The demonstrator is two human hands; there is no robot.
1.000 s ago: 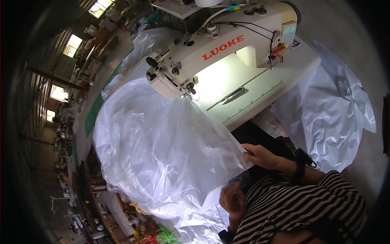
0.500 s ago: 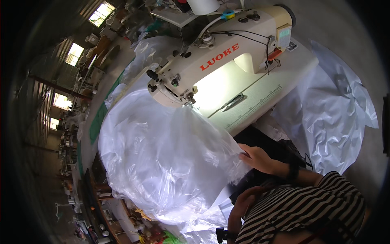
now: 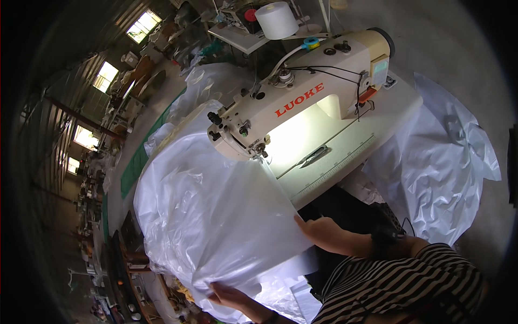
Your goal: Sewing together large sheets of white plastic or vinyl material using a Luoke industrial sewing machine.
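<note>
A large translucent white plastic sheet drapes over the near left of the sewing machine. Its straight edge runs from under the needle area toward me. My right hand pinches that edge just off the front of the machine bed. Lower left, my left hand grips the sheet's near part, with creases gathering by its fingertips. Between the two hands the plastic is stretched fairly flat. A small pair of thread snips lies on the lit machine bed.
More silvery-white plastic hangs over the right side of the table. Behind the machine stand a white thread cone and a thread stand. Shelving with clutter is at lower left, and a green strip lies along the floor.
My left hand has moved left from near my body onto the sheet. My right hand has shifted slightly left and down with the edge. The sheet is flatter, and the view has tilted up.
</note>
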